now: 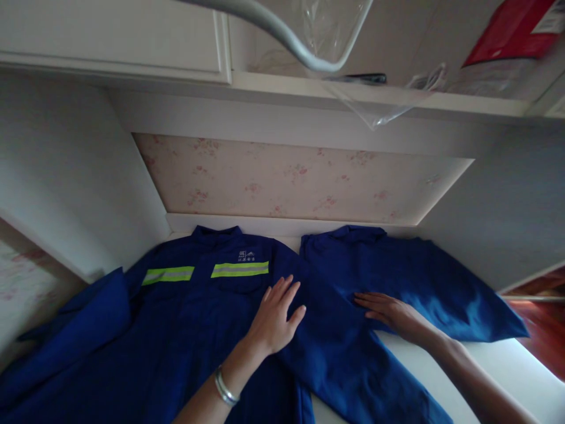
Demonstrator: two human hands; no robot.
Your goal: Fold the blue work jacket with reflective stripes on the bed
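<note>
A blue work jacket (189,330) with yellow-green reflective stripes (239,269) lies spread face up on a white surface (498,368). My left hand (276,318), a silver bracelet on its wrist, presses flat on the jacket's chest near the right sleeve. My right hand (391,315) lies flat, fingers pointing left, on a second blue garment (415,282) spread to the right. The jacket's right sleeve (348,359) runs down between my two arms.
A floral-papered back panel (286,176) closes the alcove behind the clothes, with white walls on both sides. Overhead is a shelf (375,94) with clear plastic and a red package (507,29). A grey curved bar (286,35) crosses the top.
</note>
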